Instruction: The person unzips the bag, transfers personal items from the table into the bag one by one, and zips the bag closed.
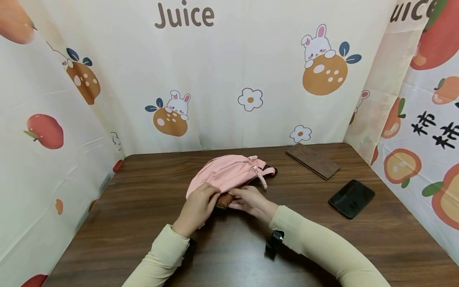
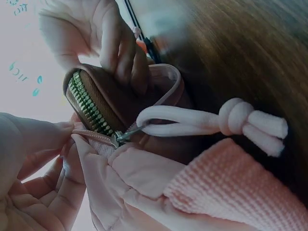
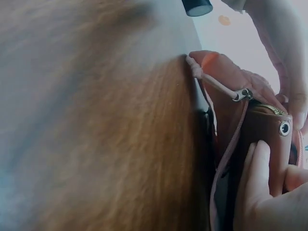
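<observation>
A pink fabric bag [image 1: 224, 171] lies on the table with its zipped opening toward me. Part of a brown leather pouch [image 1: 224, 200] sticks out of that opening; the rest is hidden inside. My left hand [image 1: 196, 208] pinches the bag's edge beside the zipper slider [image 2: 117, 138]. From the other side my right hand [image 1: 252, 202] grips the pouch, thumb and fingers on its opposite faces. The pouch has a brass-toothed zipper [image 2: 89, 101] and a round metal snap [image 3: 284, 128]. A knotted pink cord [image 2: 192, 118] hangs from the bag's slider.
On the dark wooden table [image 1: 143, 191], a black phone [image 1: 352, 198] lies to the right. Behind it is a flat brown rectangular item [image 1: 312, 161]. Printed curtains [image 1: 222, 71] border the back and both sides.
</observation>
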A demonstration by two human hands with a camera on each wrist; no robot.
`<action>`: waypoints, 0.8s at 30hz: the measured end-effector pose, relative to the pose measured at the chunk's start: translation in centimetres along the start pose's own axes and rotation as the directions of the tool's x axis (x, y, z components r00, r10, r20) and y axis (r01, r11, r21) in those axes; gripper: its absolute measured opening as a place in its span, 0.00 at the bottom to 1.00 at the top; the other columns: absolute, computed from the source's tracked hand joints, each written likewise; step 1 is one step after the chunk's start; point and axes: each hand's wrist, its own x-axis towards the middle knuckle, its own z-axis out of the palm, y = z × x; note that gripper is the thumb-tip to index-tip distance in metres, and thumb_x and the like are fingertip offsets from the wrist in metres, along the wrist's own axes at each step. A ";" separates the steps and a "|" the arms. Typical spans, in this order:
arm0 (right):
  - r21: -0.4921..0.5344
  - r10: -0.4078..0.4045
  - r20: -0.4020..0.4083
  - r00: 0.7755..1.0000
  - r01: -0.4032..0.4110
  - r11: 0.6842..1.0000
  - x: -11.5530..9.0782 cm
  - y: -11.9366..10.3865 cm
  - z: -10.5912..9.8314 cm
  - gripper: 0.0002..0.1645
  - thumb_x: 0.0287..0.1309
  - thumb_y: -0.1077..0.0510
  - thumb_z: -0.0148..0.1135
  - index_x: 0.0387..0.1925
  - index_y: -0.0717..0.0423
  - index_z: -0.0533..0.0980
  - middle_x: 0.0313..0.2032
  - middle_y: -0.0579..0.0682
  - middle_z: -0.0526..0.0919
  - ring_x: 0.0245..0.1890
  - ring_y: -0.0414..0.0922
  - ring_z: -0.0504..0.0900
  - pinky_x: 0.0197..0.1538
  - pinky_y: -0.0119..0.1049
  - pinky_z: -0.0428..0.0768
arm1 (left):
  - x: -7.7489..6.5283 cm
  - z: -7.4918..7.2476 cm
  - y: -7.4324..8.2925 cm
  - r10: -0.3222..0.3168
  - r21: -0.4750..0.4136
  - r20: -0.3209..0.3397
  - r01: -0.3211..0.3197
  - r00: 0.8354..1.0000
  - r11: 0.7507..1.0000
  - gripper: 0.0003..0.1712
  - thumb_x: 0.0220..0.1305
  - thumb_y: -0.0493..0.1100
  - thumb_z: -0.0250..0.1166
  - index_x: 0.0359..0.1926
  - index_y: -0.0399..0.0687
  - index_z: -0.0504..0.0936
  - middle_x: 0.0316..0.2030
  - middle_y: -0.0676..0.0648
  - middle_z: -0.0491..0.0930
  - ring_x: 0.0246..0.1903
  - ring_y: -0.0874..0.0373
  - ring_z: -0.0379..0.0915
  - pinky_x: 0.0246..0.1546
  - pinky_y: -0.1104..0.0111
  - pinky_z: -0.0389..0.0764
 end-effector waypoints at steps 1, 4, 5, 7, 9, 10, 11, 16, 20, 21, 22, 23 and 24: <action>-0.003 0.007 0.017 1.000 -0.007 1.000 -0.1 0.0 -0.1 0.08 0.62 0.67 0.57 0.42 0.63 0.68 0.29 0.51 0.78 0.27 0.45 0.82 0.41 0.40 0.85 | 0.0 0.0 0.0 0.000 0.000 -0.001 0.000 1.000 1.000 0.03 0.58 0.34 0.69 0.34 0.44 0.85 0.31 0.52 0.81 0.34 0.59 0.79 0.38 0.66 0.81; 0.000 0.037 0.061 0.997 -0.037 0.999 -0.3 0.0 -0.6 0.10 0.62 0.68 0.57 0.43 0.62 0.66 0.31 0.51 0.77 0.30 0.46 0.81 0.45 0.42 0.85 | 0.0 0.1 -0.1 -0.004 0.000 0.003 0.004 1.000 1.000 0.03 0.58 0.35 0.69 0.34 0.45 0.85 0.31 0.52 0.81 0.34 0.60 0.79 0.38 0.66 0.81; 0.002 0.039 0.074 0.996 -0.039 0.999 -0.4 0.0 -0.7 0.12 0.63 0.68 0.57 0.44 0.62 0.64 0.32 0.52 0.77 0.30 0.46 0.81 0.45 0.43 0.85 | -0.1 0.1 -0.1 -0.006 0.000 0.005 0.006 1.000 1.000 0.03 0.58 0.35 0.69 0.34 0.45 0.85 0.31 0.52 0.81 0.34 0.60 0.79 0.38 0.66 0.81; 0.006 0.037 0.096 0.995 -0.038 0.999 -0.6 0.1 -0.8 0.13 0.63 0.70 0.56 0.46 0.62 0.63 0.34 0.53 0.76 0.31 0.46 0.81 0.47 0.43 0.85 | -0.1 0.1 -0.1 -0.008 -0.003 0.009 0.008 1.000 1.000 0.03 0.58 0.34 0.69 0.34 0.45 0.86 0.31 0.52 0.81 0.34 0.60 0.80 0.39 0.66 0.81; 0.006 0.029 0.106 0.994 -0.030 1.000 -0.8 0.2 -0.9 0.14 0.63 0.71 0.55 0.47 0.63 0.62 0.35 0.54 0.76 0.31 0.46 0.82 0.47 0.42 0.84 | -0.1 0.1 -0.2 -0.001 -0.008 0.012 0.001 1.000 1.000 0.04 0.58 0.34 0.69 0.34 0.45 0.86 0.31 0.52 0.81 0.34 0.60 0.80 0.39 0.66 0.81; 0.005 0.021 0.109 0.994 -0.021 1.000 -0.8 0.2 -0.9 0.15 0.63 0.71 0.55 0.47 0.64 0.61 0.36 0.54 0.76 0.32 0.46 0.82 0.47 0.42 0.84 | -0.1 0.1 -0.2 0.004 -0.009 0.012 -0.004 1.000 1.000 0.04 0.58 0.34 0.69 0.34 0.45 0.86 0.31 0.52 0.81 0.34 0.60 0.80 0.39 0.66 0.81; 0.007 0.011 0.110 0.994 -0.012 1.000 -0.9 0.3 -0.8 0.15 0.64 0.71 0.55 0.48 0.65 0.61 0.36 0.54 0.76 0.32 0.46 0.83 0.47 0.43 0.84 | -0.1 0.1 -0.2 0.009 -0.011 0.011 -0.009 1.000 1.000 0.04 0.57 0.33 0.69 0.34 0.45 0.85 0.31 0.52 0.81 0.33 0.60 0.80 0.39 0.66 0.81; 0.048 -0.039 0.106 0.994 0.034 0.998 -1.3 0.6 -0.3 0.17 0.63 0.72 0.55 0.51 0.69 0.63 0.35 0.53 0.80 0.33 0.45 0.85 0.48 0.44 0.84 | -0.2 0.1 -0.3 0.038 -0.011 0.012 -0.038 0.999 0.999 0.03 0.57 0.33 0.69 0.33 0.44 0.85 0.30 0.52 0.80 0.32 0.60 0.78 0.37 0.67 0.81; 0.083 -0.071 0.101 0.992 0.063 0.995 -1.4 0.9 0.1 0.17 0.63 0.72 0.56 0.51 0.69 0.65 0.32 0.52 0.83 0.34 0.45 0.85 0.47 0.41 0.84 | -0.3 0.0 -0.3 0.051 -0.006 0.009 -0.051 0.999 0.999 0.04 0.57 0.33 0.69 0.33 0.44 0.84 0.30 0.52 0.80 0.32 0.61 0.78 0.36 0.67 0.80; 0.089 -0.077 0.094 0.993 0.068 0.994 -1.3 0.9 0.3 0.16 0.63 0.72 0.56 0.51 0.69 0.65 0.32 0.51 0.83 0.34 0.45 0.85 0.46 0.41 0.85 | -0.3 0.0 -0.4 0.051 -0.003 0.006 -0.051 0.999 0.999 0.04 0.57 0.33 0.69 0.33 0.45 0.84 0.30 0.52 0.80 0.32 0.61 0.78 0.36 0.67 0.80; 0.090 -0.082 0.091 0.993 0.074 0.993 -1.3 1.0 0.4 0.16 0.63 0.72 0.56 0.50 0.70 0.66 0.31 0.51 0.83 0.34 0.45 0.85 0.45 0.40 0.85 | -0.3 0.0 -0.4 0.051 -0.002 0.005 -0.051 0.999 0.999 0.04 0.57 0.33 0.69 0.33 0.45 0.84 0.31 0.52 0.80 0.32 0.61 0.78 0.36 0.68 0.80; 0.093 -0.086 0.086 0.993 0.078 0.993 -1.3 1.0 0.5 0.16 0.62 0.72 0.56 0.50 0.71 0.66 0.31 0.51 0.84 0.34 0.45 0.86 0.45 0.40 0.85 | -0.3 0.0 -0.4 0.051 -0.001 0.004 -0.051 0.999 0.999 0.05 0.57 0.33 0.69 0.33 0.45 0.84 0.31 0.52 0.80 0.32 0.61 0.78 0.36 0.68 0.80; 0.095 -0.090 0.082 0.993 0.082 0.992 -1.3 1.0 0.6 0.16 0.62 0.72 0.56 0.51 0.71 0.66 0.31 0.51 0.84 0.34 0.45 0.86 0.45 0.39 0.85 | -0.3 0.0 -0.4 0.051 -0.002 0.002 -0.051 0.999 0.999 0.05 0.56 0.32 0.69 0.33 0.45 0.84 0.31 0.52 0.80 0.32 0.61 0.78 0.36 0.67 0.80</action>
